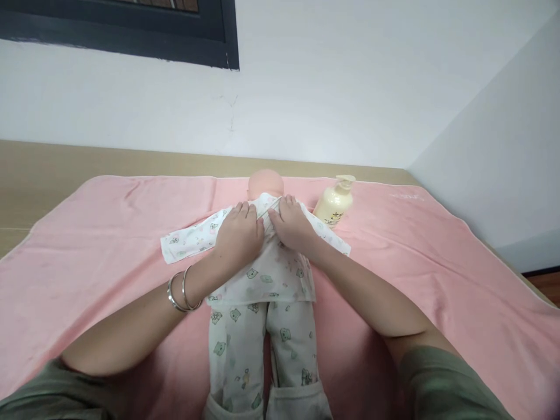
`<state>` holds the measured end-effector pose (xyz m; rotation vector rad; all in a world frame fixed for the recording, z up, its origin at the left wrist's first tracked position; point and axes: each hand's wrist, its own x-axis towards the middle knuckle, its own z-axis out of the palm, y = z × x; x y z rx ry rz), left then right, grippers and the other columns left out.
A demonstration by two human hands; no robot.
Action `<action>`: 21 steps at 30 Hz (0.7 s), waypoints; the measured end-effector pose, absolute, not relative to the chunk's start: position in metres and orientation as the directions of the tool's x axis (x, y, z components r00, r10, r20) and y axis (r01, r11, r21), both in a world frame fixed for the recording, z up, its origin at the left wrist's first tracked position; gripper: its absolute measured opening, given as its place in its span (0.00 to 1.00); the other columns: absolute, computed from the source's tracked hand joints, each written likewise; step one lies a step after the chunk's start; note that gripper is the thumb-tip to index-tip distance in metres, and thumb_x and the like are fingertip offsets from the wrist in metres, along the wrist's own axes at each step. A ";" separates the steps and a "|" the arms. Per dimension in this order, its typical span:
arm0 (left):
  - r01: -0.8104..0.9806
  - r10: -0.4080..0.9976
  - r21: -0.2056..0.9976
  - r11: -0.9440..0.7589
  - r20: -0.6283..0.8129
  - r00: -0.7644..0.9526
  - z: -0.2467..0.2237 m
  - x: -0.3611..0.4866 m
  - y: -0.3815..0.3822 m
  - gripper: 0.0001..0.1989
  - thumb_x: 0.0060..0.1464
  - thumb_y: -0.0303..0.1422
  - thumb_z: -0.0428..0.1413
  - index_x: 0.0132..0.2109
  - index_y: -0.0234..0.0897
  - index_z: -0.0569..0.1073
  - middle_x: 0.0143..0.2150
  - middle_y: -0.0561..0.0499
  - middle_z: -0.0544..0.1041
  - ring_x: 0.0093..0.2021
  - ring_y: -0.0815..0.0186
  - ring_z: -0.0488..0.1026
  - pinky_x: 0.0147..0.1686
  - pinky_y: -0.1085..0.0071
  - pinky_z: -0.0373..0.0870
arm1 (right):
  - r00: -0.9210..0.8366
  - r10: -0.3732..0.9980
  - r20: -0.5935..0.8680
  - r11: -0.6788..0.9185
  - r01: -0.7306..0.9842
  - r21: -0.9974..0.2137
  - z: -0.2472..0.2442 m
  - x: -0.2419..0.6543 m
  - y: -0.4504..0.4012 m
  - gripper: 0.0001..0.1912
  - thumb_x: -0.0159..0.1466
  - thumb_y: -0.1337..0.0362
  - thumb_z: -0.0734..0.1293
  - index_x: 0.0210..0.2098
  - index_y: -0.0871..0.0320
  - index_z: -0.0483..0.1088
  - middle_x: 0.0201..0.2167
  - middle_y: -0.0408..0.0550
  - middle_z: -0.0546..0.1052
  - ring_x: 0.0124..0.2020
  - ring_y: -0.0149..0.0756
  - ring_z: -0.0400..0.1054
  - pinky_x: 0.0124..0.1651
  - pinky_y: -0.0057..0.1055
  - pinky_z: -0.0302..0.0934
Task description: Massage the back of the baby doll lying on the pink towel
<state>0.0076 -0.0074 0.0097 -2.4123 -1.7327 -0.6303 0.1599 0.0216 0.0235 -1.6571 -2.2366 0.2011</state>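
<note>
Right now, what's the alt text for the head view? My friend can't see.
A left hand and a right hand touch the patterned white top of a doll lying on a pink blanket. A pump bottle stands nearby.

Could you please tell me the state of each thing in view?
Doll: lying down, dressed.
Patterned top: worn, sleeves spread sideways.
Patterned trousers: worn, legs side by side.
Left hand: on the top.
Right hand: on the top.
Pump bottle: standing, pump uppermost.
Pink cloth: spread out, creased.
Bangles: worn, left wrist.
</note>
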 end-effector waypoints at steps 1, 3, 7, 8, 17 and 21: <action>0.927 0.883 0.142 -0.347 0.382 0.272 0.011 0.009 -0.010 0.28 0.67 0.33 0.37 0.59 0.14 0.69 0.60 0.24 0.73 0.66 0.45 0.68 0.68 0.50 0.61 | -0.254 0.947 0.197 0.305 0.902 -0.305 0.024 0.162 0.027 0.32 0.73 0.57 0.51 0.64 0.79 0.62 0.66 0.73 0.64 0.70 0.59 0.56 0.71 0.54 0.53; 0.927 0.897 0.163 -0.337 0.355 0.263 0.017 0.009 -0.012 0.27 0.66 0.33 0.38 0.59 0.15 0.69 0.60 0.24 0.73 0.66 0.46 0.68 0.69 0.51 0.61 | -0.278 0.936 0.214 0.329 0.909 -0.257 0.025 0.164 0.030 0.29 0.74 0.57 0.52 0.59 0.77 0.66 0.62 0.72 0.69 0.66 0.58 0.61 0.69 0.52 0.56; 0.918 0.962 0.330 -0.222 0.229 0.150 0.030 0.003 -0.001 0.22 0.65 0.34 0.41 0.54 0.26 0.73 0.56 0.32 0.77 0.60 0.49 0.73 0.62 0.54 0.69 | -0.382 0.870 0.311 0.424 0.902 -0.078 0.022 0.159 0.003 0.27 0.74 0.58 0.51 0.56 0.76 0.67 0.56 0.72 0.73 0.59 0.57 0.66 0.65 0.51 0.59; 0.908 0.977 0.377 -0.183 0.177 0.123 0.033 0.000 0.002 0.20 0.66 0.36 0.41 0.51 0.29 0.74 0.52 0.35 0.78 0.55 0.49 0.75 0.57 0.54 0.72 | -0.397 0.849 0.349 0.433 0.901 -0.031 0.021 0.157 -0.006 0.28 0.74 0.58 0.51 0.58 0.76 0.65 0.57 0.73 0.72 0.60 0.58 0.65 0.65 0.52 0.58; 0.950 0.934 0.176 -0.257 0.298 0.198 0.025 0.007 -0.007 0.21 0.66 0.33 0.39 0.46 0.26 0.74 0.46 0.32 0.77 0.53 0.46 0.74 0.58 0.52 0.69 | -0.386 0.887 0.255 0.433 0.887 -0.163 0.026 0.164 0.015 0.27 0.73 0.58 0.53 0.58 0.75 0.66 0.59 0.71 0.71 0.63 0.56 0.63 0.67 0.50 0.57; 0.932 0.887 0.159 -0.327 0.392 0.244 0.022 0.014 -0.019 0.20 0.65 0.31 0.40 0.46 0.24 0.74 0.48 0.29 0.76 0.57 0.43 0.71 0.61 0.49 0.67 | -0.354 0.910 0.214 0.400 0.887 -0.231 0.029 0.168 0.026 0.25 0.73 0.56 0.53 0.53 0.72 0.69 0.55 0.70 0.73 0.59 0.57 0.65 0.64 0.52 0.59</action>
